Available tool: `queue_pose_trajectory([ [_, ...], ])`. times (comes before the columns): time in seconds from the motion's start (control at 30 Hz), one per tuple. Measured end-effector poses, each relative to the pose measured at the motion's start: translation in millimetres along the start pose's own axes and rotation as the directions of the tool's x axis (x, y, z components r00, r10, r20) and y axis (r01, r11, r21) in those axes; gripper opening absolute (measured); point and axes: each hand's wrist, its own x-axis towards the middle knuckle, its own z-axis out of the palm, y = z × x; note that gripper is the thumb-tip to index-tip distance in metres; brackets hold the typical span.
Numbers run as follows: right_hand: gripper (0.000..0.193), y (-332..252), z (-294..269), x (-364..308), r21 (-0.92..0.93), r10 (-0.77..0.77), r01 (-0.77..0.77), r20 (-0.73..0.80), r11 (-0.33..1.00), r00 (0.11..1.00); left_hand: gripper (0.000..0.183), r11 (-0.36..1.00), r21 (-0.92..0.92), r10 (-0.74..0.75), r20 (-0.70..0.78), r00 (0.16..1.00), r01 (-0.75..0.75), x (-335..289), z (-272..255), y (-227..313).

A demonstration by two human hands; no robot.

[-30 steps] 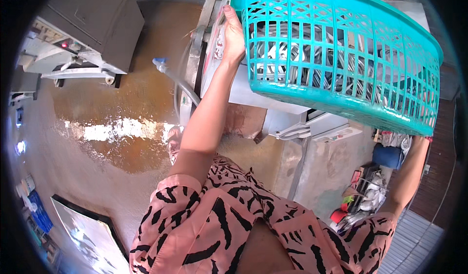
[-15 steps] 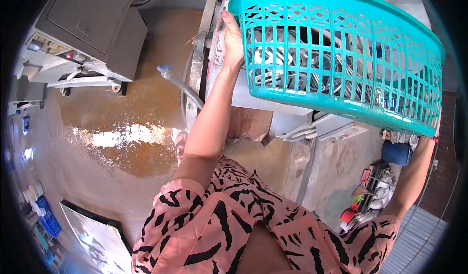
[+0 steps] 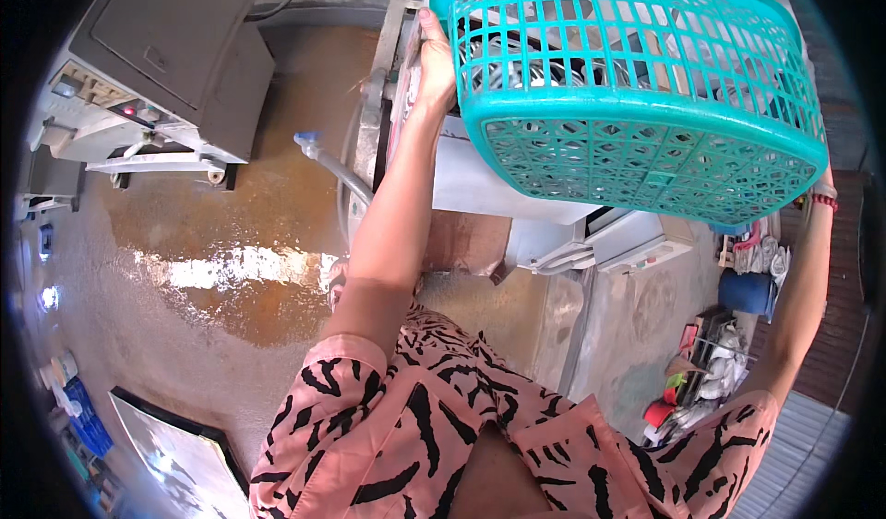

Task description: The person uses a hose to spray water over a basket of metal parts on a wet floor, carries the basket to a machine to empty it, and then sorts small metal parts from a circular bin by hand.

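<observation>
A large teal plastic basket (image 3: 637,113) is raised in front of me, tilted so that its latticed underside shows. Through its slatted side I see several shiny metal pieces (image 3: 503,74); their exact kind is hard to make out. My left hand (image 3: 437,62) grips the basket's left end, thumb up near the rim. At the right end, my right hand (image 3: 826,179) is mostly hidden behind the basket, its fingers out of sight. That arm reaches up to the basket, a red bracelet (image 3: 824,202) at the wrist.
Beneath the basket stands a light metal machine or counter (image 3: 471,182). A grey cabinet machine (image 3: 166,39) on casters is at the far left. The floor (image 3: 231,270) is wet and shiny. A grey hose (image 3: 337,168) rises beside my left forearm. Piled goods (image 3: 706,362) lie at right.
The basket has tipped, its near bottom edge rising so that the underside now shows. My right forearm has moved up and slightly right; my left hand has risen a little, still gripping.
</observation>
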Motion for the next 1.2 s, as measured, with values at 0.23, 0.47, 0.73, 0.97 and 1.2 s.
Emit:
queue_pose_trajectory([
  [0.23, 0.031, -17.2, 21.4, 9.0, -0.035, -0.007, 0.007, 0.017, 0.999, 1.0, 0.088, 0.998, 0.067, -0.016, 0.026, 1.0, 0.014, 1.6, -2.1, 2.0],
  [0.47, 0.031, -24.2, 32.9, 6.7, -0.053, -0.01, 0.011, 0.018, 0.999, 1.0, 0.09, 0.988, 0.131, -0.074, -0.035, 0.997, 0.078, 1.7, -0.8, -1.1],
  [0.73, 0.032, -37.7, 48.9, 6.7, -0.084, -0.025, 0.028, 0.027, 0.996, 0.999, 0.091, 1.0, 0.011, 0.005, 0.019, 1.0, -0.005, -8.4, 1.0, 6.4],
  [0.97, 0.033, -56.7, 76.7, 4.1, -0.136, -0.049, 0.057, 0.059, 0.989, 0.997, 0.093, 0.997, 0.055, -0.049, -0.091, 0.995, 0.054, 0.4, -4.6, 5.3],
  [1.2, 0.034, -65.1, 112.2, 3.3, -0.186, -0.053, 0.07, 0.094, 0.98, 0.994, 0.085, 0.987, 0.152, 0.09, -0.28, 0.956, -0.049, 17.8, -10.4, -22.5],
])
